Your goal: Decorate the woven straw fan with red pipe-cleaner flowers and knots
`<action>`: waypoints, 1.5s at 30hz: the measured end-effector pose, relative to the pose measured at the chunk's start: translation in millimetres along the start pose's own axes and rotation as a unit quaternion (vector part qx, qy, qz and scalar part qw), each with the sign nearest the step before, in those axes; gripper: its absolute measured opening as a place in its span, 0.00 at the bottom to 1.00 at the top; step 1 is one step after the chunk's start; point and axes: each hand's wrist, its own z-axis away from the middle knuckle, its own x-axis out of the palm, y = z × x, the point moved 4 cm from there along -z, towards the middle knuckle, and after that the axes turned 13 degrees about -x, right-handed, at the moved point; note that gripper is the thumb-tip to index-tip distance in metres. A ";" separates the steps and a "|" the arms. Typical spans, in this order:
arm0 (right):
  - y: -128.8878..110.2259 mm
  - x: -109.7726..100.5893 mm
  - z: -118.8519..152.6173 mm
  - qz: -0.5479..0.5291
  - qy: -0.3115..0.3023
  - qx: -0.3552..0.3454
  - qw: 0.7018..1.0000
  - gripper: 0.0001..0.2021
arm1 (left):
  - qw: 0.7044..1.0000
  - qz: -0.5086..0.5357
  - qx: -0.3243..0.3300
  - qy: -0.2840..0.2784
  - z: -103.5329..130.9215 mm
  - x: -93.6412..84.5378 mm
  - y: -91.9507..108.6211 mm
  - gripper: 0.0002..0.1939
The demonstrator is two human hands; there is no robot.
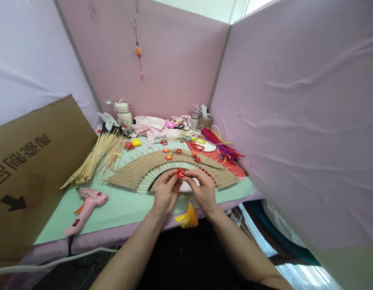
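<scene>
Over the woven fan (135, 171), both hands meet: left hand (166, 192) and right hand (204, 191) pinch a small red flower (181, 173) between fingertips, wrists low. Yellow tassel (187, 216) hangs beneath; pink glue gun (87, 207) lies left, bamboo sticks (94, 158) beyond.

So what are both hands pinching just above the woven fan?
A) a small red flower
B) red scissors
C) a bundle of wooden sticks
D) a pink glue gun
A: the left hand and right hand meet on a small red flower over the woven fan; the glue gun lies apart.
</scene>
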 end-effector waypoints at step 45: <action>-12.1 -20.6 -6.4 0.038 -0.232 0.037 0.971 0.09 | 0.966 -0.114 -0.189 -0.134 6.1 -3.8 -22.7 0.11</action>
